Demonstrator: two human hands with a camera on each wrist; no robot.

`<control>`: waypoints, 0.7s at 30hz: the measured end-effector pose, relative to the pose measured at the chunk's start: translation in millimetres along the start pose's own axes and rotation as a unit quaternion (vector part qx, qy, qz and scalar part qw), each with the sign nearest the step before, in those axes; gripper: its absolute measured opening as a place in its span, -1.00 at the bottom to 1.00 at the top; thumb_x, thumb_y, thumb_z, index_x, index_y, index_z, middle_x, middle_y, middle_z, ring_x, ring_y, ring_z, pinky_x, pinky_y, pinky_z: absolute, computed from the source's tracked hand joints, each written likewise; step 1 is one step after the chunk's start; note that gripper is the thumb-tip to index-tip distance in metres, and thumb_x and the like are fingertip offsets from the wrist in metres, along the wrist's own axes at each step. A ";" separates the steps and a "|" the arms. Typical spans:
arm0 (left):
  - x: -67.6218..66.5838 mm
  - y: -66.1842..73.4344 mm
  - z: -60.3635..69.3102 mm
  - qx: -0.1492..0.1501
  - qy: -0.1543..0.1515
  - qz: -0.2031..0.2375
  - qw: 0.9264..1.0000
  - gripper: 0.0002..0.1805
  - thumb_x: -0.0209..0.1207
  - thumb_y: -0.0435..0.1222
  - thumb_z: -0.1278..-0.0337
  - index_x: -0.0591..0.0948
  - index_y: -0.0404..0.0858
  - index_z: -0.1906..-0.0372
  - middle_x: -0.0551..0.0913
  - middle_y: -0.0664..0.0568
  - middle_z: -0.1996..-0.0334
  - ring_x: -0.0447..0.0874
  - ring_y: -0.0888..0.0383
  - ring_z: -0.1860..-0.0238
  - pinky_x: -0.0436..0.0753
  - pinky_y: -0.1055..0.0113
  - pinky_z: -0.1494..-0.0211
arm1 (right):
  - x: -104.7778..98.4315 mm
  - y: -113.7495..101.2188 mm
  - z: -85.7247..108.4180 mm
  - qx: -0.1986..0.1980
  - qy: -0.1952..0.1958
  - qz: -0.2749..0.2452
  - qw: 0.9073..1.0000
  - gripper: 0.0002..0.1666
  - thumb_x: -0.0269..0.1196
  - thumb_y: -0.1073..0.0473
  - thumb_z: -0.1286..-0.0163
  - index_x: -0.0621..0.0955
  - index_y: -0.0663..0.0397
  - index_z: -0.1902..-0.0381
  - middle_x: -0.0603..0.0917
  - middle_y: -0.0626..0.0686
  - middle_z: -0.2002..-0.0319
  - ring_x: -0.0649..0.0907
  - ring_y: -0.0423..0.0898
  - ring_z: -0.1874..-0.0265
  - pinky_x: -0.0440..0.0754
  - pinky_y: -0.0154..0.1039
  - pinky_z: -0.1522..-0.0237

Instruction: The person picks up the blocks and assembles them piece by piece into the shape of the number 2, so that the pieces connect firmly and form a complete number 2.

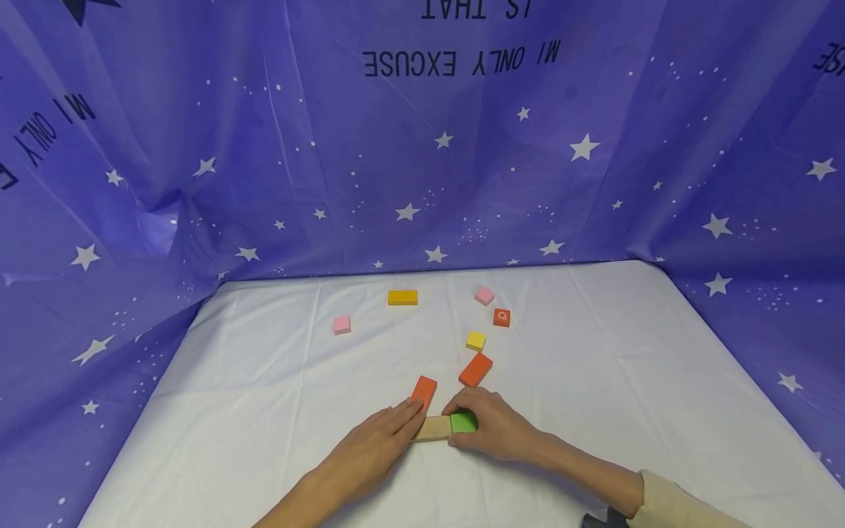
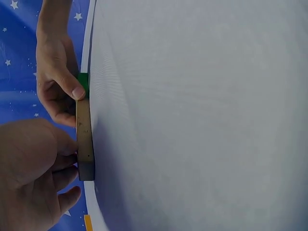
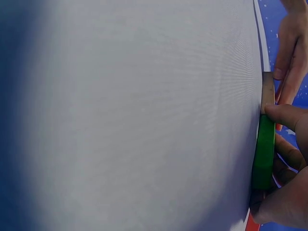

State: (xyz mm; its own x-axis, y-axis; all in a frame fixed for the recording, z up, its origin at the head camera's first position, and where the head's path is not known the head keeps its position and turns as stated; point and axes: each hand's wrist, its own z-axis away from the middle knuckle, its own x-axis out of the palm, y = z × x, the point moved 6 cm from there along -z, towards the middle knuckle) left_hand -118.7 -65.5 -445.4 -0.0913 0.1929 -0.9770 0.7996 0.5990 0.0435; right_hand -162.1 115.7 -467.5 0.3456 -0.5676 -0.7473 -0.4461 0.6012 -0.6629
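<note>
In the head view the left hand (image 1: 372,449) lies with straight fingers over the left part of a plain wooden block (image 1: 433,428), fingertips at an orange-red block (image 1: 426,389). The right hand (image 1: 499,429) pinches a green block (image 1: 464,422) between thumb and fingers, its end against the wooden block. The left wrist view shows the wooden block (image 2: 84,134) in line with the green block (image 2: 83,82), the left hand's (image 2: 33,168) fingers beside it. In the right wrist view, fingers of the right hand (image 3: 291,154) curl around the long green block (image 3: 264,151).
A second orange-red block (image 1: 476,369) lies just beyond the right hand. Farther back are a yellow block (image 1: 475,340), a red block marked Q (image 1: 502,317), pink blocks (image 1: 485,295) (image 1: 342,325) and a yellow-orange block (image 1: 403,298). Purple star-printed cloth (image 1: 409,169) stands behind the white tabletop (image 1: 594,367).
</note>
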 end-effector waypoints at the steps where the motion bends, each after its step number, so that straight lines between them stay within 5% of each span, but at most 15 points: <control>1: -0.3 0.4 -0.3 0.003 0.006 -0.001 1.000 -0.46 0.23 -0.40 -0.25 0.49 -0.39 -0.33 0.47 -0.16 -0.33 0.44 -0.01 -0.34 0.51 0.16 -0.29 | 0.1 -0.2 0.1 0.001 0.000 0.001 1.000 -0.69 0.47 0.07 -0.18 0.68 -0.14 0.11 0.57 -0.29 0.20 0.46 -0.26 0.27 0.42 -0.32 0.25; 14: -0.1 2.6 -0.6 0.010 0.012 -0.014 1.000 -0.44 0.25 -0.45 -0.18 0.49 -0.43 -0.32 0.47 -0.20 -0.32 0.45 -0.03 -0.33 0.53 0.20 -0.26 | -2.1 -2.3 1.3 -0.004 0.004 -0.003 1.000 -0.66 0.45 0.00 -0.22 0.67 -0.13 0.06 0.62 -0.28 0.14 0.49 -0.26 0.20 0.47 -0.29 0.17; 21: -0.2 3.3 0.1 0.013 0.014 -0.021 1.000 -0.44 0.26 -0.45 -0.20 0.48 -0.42 -0.32 0.46 -0.20 -0.33 0.44 -0.03 -0.33 0.52 0.19 -0.27 | -16.2 3.3 -0.2 0.015 0.055 -0.040 0.998 -0.67 0.45 0.00 -0.24 0.69 -0.05 0.07 0.65 -0.20 0.11 0.61 -0.19 0.08 0.58 -0.14 -0.08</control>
State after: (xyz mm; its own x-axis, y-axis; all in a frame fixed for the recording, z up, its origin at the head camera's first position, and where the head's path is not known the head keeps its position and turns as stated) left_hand -115.9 -63.6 -445.1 -0.1417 0.1888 -0.9717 0.8094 0.5872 -0.0039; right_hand -169.3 126.8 -457.6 0.2852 -0.6721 -0.6834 -0.3955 0.5669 -0.7226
